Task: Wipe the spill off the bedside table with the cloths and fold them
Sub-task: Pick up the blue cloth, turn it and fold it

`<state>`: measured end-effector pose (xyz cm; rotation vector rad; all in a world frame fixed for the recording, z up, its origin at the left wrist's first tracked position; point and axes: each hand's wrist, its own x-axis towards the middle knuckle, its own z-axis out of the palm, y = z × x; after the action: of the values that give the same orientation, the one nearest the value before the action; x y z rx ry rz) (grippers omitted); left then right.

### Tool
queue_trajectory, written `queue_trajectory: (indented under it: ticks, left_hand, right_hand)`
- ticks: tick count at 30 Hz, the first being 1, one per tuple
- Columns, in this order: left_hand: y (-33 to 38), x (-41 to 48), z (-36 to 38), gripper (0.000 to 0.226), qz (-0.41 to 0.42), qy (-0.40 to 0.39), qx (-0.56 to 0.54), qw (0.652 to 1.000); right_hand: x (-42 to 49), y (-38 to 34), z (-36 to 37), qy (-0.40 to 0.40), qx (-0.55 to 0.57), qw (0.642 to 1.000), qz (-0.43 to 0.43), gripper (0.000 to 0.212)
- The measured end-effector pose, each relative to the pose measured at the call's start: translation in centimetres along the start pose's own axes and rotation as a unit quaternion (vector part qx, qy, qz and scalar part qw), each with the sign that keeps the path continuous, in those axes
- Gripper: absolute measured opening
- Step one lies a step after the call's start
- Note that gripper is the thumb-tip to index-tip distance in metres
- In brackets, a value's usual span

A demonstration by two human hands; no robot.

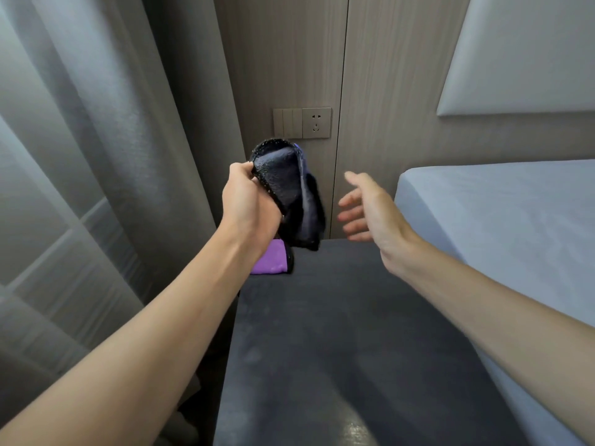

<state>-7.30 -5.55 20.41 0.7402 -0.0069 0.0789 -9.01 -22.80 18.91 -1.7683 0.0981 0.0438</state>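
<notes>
Left hand: The person's left hand pinched the dark cloth by its edge, fingers pressed together around the fabric, and held it in the air above the far end of the bedside table.

Dark cloth: It hung bunched and doubled over, its lowest fold at or just above the table's far edge; whether it touched was hard to tell.

Right hand: The right hand was empty, fingers spread and slightly curled, poised beside the cloth above the same far edge.

Purple cloth: A purple cloth lay on the table's far left corner, partly hidden behind the left wrist.

Table top: Dull, smeared patches showed near the table's front edge, possibly remaining damp.

Wall socket: A wall socket sat above the table's far edge.

Risk: Held by one edge only, the cloth could have slipped or unfolded unevenly before the right hand caught a corner, spoiling the fold.
</notes>
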Motion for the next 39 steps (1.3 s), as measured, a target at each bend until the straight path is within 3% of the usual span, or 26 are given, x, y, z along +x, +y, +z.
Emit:
queue_trajectory:
  ticks: [3,6,8,12,17,22,24,26,29,32,36,39]
  left_hand:
    - [-0.6,-0.6,0.8,0.040,-0.007,-0.007,0.027,1.000]
    - [-0.9,-1.0,1.1,0.031,-0.010,-0.008,0.039,0.999]
    - [-1.0,-1.0,1.0,0.023,-0.005,-0.010,0.046,0.999]
    - [-0.9,-1.4,0.7,0.027,0.025,-0.010,0.112,0.993]
    - [-0.6,-1.5,-0.5,0.050,0.118,0.048,0.248,0.960]
    - [0.8,-1.3,-1.4,0.029,0.182,0.044,0.284,0.941]
    - [1.4,-1.3,-1.0,0.023,0.200,0.042,0.287,0.936]
    - [1.7,-1.3,0.0,0.023,0.210,0.023,0.307,0.928]
    - [1.5,-1.5,1.9,0.024,0.210,-0.006,0.346,0.915]
    - [1.0,-1.6,3.0,0.024,0.210,-0.023,0.374,0.903]
    - [1.8,-1.5,2.5,0.023,0.195,-0.033,0.355,0.914]
    - [2.7,-1.1,1.0,0.021,0.198,-0.059,0.351,0.913]
  right_hand:
    - [-0.7,-0.2,1.6,-0.022,-0.016,0.998,-0.052,0.063]
    - [-0.5,-0.2,2.8,0.080,-0.119,0.977,-0.158,0.028]
    - [-0.3,-0.3,2.9,0.101,-0.154,0.965,-0.186,0.005]
    - [0.3,-0.5,2.1,0.118,-0.123,0.966,-0.196,0.024]
    - [1.1,-1.6,0.1,0.177,-0.044,0.961,-0.208,0.026]
    - [1.7,-2.6,-3.1,0.223,-0.001,0.964,-0.147,0.032]
    - [1.8,-2.7,-3.8,0.198,-0.017,0.974,-0.104,0.030]
    - [1.2,-2.6,-3.4,0.141,-0.108,0.977,-0.116,0.015]
    - [-1.1,-2.3,-1.0,0.066,-0.153,0.962,-0.217,0.034]
    - [-3.2,-1.8,1.2,0.016,-0.132,0.951,-0.278,0.048]
    - [-3.3,-1.7,1.8,-0.027,-0.105,0.948,-0.298,0.031]
    - [-3.1,-2.1,1.4,-0.082,-0.028,0.955,-0.285,0.032]
